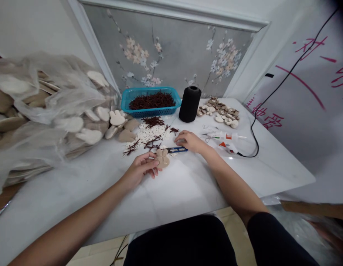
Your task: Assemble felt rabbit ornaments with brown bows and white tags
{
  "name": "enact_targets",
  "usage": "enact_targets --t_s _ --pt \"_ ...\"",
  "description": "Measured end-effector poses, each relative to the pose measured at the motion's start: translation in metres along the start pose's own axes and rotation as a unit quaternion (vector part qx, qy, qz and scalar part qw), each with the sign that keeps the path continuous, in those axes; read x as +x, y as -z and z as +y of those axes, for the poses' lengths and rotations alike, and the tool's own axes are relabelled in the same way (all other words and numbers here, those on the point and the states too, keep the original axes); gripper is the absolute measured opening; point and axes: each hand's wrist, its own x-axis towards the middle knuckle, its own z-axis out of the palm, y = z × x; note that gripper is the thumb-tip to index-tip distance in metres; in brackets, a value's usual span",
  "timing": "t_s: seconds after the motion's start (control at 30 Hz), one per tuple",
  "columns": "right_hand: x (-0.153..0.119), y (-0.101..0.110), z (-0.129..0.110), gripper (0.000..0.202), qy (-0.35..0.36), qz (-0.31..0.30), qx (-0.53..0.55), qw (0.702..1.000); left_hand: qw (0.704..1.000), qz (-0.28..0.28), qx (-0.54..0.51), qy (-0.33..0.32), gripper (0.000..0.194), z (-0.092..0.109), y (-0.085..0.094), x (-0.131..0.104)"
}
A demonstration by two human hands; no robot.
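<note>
- Left hand (142,164): I pinch the beige rabbit-shaped piece (162,161), thumb on top, other fingers beneath. Ears point toward the desk's far edge.
- Right hand (188,141): fingers bent, tips pointing left, just beyond the snips (178,149). I cannot tell whether the fingertips grip anything.
- Progress, done: many brown bows are formed. Some lie loose beyond my left hand (131,148); a brown heap fills the blue basket (173,111) at the desk (188,188)'s far edge.
- Progress, remaining: I see no bow on the upper face of the held piece, so I judge this unit unfinished. Many more shapes lie in the plastic bag (60,103) along the desk's left side, which suggests that much of the batch remains.
- Unverified: the beige and white pile (223,111) near the far right corner is too small to inspect; I cannot tell whether those pieces are complete.
- Position: the held piece lies at the fingertips of my left hand, between the desk's front edge and the white bits (150,133). It is near my right hand, to its left and closer to the front edge.
</note>
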Motion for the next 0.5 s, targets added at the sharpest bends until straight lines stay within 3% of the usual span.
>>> enact_targets --t_s 0.13,0.3,0.5 --pt "0.001 0.002 0.002 0.01 0.015 -0.011 -0.009 1.0 1.0 0.006 0.0 0.001 0.033 0.002 -0.002 0.0" --pt "0.0 0.001 -0.001 0.008 -0.023 0.01 -0.012 1.0 1.0 0.022 0.01 0.017 0.035 0.002 -0.004 0.0" --pt "-0.013 0.0 -0.037 0.011 -0.04 0.07 0.055 0.995 0.997 0.065 0.021 0.029 0.034 0.0 -0.006 0.002"
